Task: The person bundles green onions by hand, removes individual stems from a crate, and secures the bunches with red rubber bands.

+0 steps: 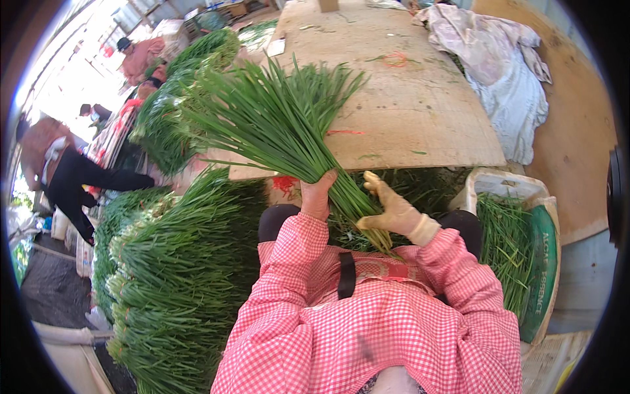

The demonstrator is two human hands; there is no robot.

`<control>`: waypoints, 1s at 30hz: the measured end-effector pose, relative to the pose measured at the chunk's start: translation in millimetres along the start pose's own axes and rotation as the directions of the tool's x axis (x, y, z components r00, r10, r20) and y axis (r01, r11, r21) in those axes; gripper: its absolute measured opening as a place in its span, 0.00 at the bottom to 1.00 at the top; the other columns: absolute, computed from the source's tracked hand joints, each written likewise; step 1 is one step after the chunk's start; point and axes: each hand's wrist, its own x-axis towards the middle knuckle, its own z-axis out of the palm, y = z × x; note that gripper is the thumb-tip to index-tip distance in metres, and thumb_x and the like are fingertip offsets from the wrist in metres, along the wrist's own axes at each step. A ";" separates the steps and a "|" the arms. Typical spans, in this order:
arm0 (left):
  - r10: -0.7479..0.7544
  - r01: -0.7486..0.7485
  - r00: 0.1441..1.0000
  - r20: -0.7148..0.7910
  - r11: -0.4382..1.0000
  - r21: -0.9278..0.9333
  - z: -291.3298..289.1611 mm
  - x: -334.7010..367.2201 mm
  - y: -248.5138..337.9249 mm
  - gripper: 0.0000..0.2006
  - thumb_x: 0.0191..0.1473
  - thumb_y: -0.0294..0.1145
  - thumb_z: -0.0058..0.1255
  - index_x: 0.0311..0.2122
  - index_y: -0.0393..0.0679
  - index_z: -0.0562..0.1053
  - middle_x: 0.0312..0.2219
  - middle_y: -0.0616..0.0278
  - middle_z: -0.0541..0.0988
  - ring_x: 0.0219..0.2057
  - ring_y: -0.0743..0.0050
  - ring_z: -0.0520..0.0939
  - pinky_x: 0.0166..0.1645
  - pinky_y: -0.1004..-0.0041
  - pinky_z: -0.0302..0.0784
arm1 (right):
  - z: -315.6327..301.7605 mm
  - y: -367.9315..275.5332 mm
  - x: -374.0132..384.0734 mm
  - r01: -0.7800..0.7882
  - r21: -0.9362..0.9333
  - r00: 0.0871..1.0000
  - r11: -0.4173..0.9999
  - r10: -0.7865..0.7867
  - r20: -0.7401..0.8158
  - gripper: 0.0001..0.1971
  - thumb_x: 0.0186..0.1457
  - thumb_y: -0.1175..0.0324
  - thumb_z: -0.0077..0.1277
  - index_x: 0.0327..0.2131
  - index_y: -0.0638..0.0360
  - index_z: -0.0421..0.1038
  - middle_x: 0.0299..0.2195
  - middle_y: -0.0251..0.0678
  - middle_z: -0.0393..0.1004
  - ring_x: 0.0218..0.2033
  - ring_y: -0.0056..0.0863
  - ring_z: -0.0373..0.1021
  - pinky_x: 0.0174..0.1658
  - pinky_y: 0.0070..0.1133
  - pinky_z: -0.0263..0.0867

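Note:
My bare left hand [317, 196] is closed around a bunch of long flat green leaves that look like garlic chives [279, 128]. The leafy tops fan out to the far left over the board, and the pale stem ends slant down toward my lap. To the right of those stems, my right hand [395, 211] wears a pale yellowish glove. Its thumb and fingers are spread, with the thumb at or just over the stems; I cannot tell if it touches them. Another clump of chives [328, 88] lies behind the bunch on the wooden board [420, 125].
A tall heap of chives [177, 276] stands at my left, with more piled beyond. At right, a white crate [502, 180] holds loose leaves beside a green sack [541, 262]. Red ties [396, 59] and a crumpled cloth [495, 59] lie on the board. Several people are at far left.

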 end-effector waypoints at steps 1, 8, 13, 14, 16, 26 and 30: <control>-0.011 0.011 1.000 0.029 1.000 0.013 10.9 -2.2 -1.4 0.12 0.43 0.19 0.51 0.36 0.42 0.69 0.29 0.66 0.72 0.30 0.74 0.74 0.34 0.73 0.72 | 4.2 0.1 5.0 -0.005 0.041 1.000 0.999 0.005 -0.012 0.54 0.33 0.62 0.65 0.59 0.63 0.37 0.53 0.44 0.54 0.54 0.31 0.53 0.55 0.25 0.51; -0.107 0.039 0.982 0.158 0.924 0.380 56.6 -9.3 -13.3 0.12 0.41 0.23 0.54 0.35 0.41 0.71 0.30 0.70 0.73 0.30 0.79 0.73 0.36 0.76 0.69 | -1.6 14.0 19.2 -0.030 0.221 0.997 0.975 0.044 -0.058 0.51 0.32 0.57 0.66 0.57 0.60 0.45 0.49 0.38 0.60 0.51 0.25 0.55 0.53 0.22 0.53; -0.140 0.032 0.953 0.267 0.928 0.371 75.3 -12.2 -26.0 0.26 0.39 0.22 0.53 0.48 0.41 0.63 0.39 0.63 0.70 0.39 0.74 0.71 0.44 0.73 0.68 | -19.7 44.3 21.0 0.008 0.460 1.000 0.888 -0.003 -0.012 0.42 0.36 0.61 0.65 0.54 0.58 0.52 0.48 0.33 0.62 0.50 0.26 0.57 0.53 0.23 0.54; -0.152 0.053 0.935 0.320 0.953 0.298 78.5 -9.4 -24.6 0.36 0.38 0.20 0.51 0.56 0.42 0.51 0.45 0.59 0.66 0.44 0.70 0.69 0.47 0.71 0.67 | -22.4 46.5 12.4 -0.051 0.602 0.998 0.797 0.068 -0.005 0.36 0.38 0.62 0.63 0.51 0.58 0.57 0.45 0.31 0.66 0.47 0.23 0.59 0.51 0.22 0.56; -0.188 0.165 0.938 0.292 0.981 0.104 85.8 -7.1 -28.6 0.39 0.42 0.22 0.46 0.59 0.43 0.42 0.48 0.55 0.64 0.47 0.64 0.68 0.50 0.67 0.66 | -28.3 34.2 6.5 -0.054 0.694 0.995 0.718 0.094 -0.019 0.30 0.42 0.62 0.60 0.50 0.57 0.60 0.43 0.30 0.67 0.43 0.21 0.62 0.48 0.21 0.59; -0.215 0.175 0.922 0.323 0.973 0.151 54.7 13.9 14.7 0.34 0.49 0.31 0.48 0.60 0.44 0.46 0.54 0.48 0.57 0.55 0.57 0.59 0.58 0.67 0.53 | -43.8 38.4 -9.6 -0.051 0.958 0.983 0.281 0.185 -0.002 0.30 0.48 0.62 0.51 0.55 0.55 0.55 0.39 0.33 0.69 0.36 0.26 0.70 0.39 0.26 0.70; -0.462 0.397 0.834 0.303 0.882 0.252 -8.3 4.7 -20.5 0.36 0.49 0.41 0.50 0.59 0.41 0.48 0.53 0.49 0.60 0.56 0.60 0.60 0.59 0.68 0.51 | -43.6 23.6 -5.7 -0.035 0.964 0.985 0.263 0.173 -0.011 0.30 0.48 0.63 0.51 0.54 0.56 0.55 0.38 0.34 0.69 0.36 0.25 0.70 0.40 0.26 0.70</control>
